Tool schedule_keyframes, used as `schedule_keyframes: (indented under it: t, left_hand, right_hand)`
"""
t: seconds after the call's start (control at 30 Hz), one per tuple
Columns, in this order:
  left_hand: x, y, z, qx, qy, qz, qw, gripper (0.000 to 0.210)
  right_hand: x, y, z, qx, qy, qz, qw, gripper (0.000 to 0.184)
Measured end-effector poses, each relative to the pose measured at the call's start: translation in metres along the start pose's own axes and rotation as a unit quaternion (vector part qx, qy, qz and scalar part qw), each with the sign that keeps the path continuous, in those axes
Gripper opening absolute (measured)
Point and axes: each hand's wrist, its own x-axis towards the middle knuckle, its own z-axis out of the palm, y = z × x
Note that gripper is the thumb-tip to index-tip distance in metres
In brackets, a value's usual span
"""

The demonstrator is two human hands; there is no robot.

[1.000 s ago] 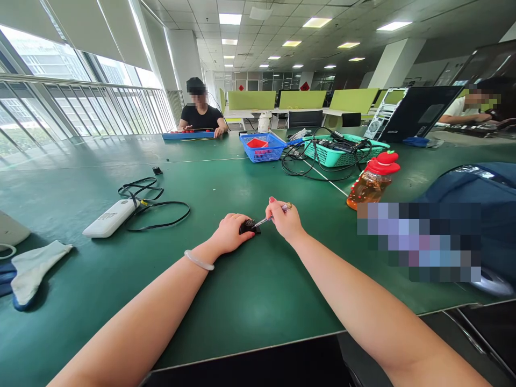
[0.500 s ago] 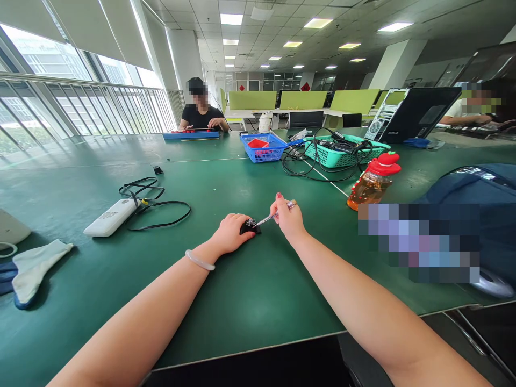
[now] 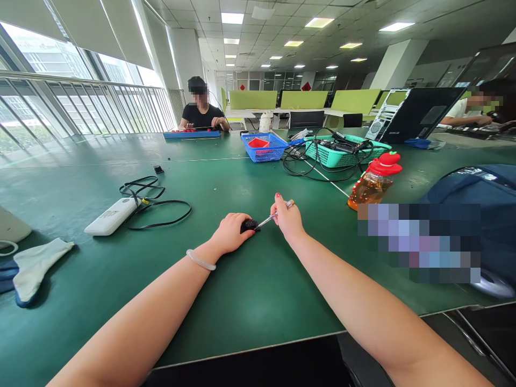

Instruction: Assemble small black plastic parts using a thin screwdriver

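Note:
My left hand [image 3: 231,232] is closed around a small black part [image 3: 249,225] on the green table, thumb in front and fingers behind. Its exact kind is unclear, and much of it is hidden by the hand. In my right hand [image 3: 287,217] is a small screwdriver [image 3: 266,221] with a thin silvery shaft, gripped near its pale end. The shaft slants down to the left, and its tip is at the right side of the black part, close to my left thumb. Whether the tip touches a screw is too small to see.
On the left lie a white power bank [image 3: 113,216], a black cable [image 3: 171,202] and a glove [image 3: 42,271]. Farther back are a blue basket [image 3: 264,155] and a green basket [image 3: 334,157] with cables. A red-lidded bottle [image 3: 373,185] and dark blue bag [image 3: 484,188] are right. Another person [image 3: 201,113] sits opposite.
The black part has turned within my left hand: its silvery detail and flat base edge no longer show. The screwdriver tip has shifted slightly right and lower. Both hands stay nearly in place.

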Motion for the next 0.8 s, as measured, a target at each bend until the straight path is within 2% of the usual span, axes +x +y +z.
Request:
schedule_keyframes:
  t: [0.1, 0.4, 0.8]
  left_hand:
    - [0.0003, -0.0010, 0.0004, -0.002, 0.005, 0.005, 1.000, 0.031]
    - [0.0010, -0.0038, 0.0002, -0.011, -0.001, 0.010, 1.000, 0.032]
    - [0.0015, -0.0033, 0.0000, -0.015, 0.001, 0.012, 1.000, 0.031]
  right_hand:
    - [0.0033, 0.0021, -0.0011, 0.030, 0.039, 0.045, 0.998, 0.064]
    - [0.0079, 0.0031, -0.0032, 0.111, 0.052, 0.083, 0.989, 0.062]
    - [-0.0011, -0.0060, -0.0012, 0.078, -0.009, 0.005, 0.997, 0.064]
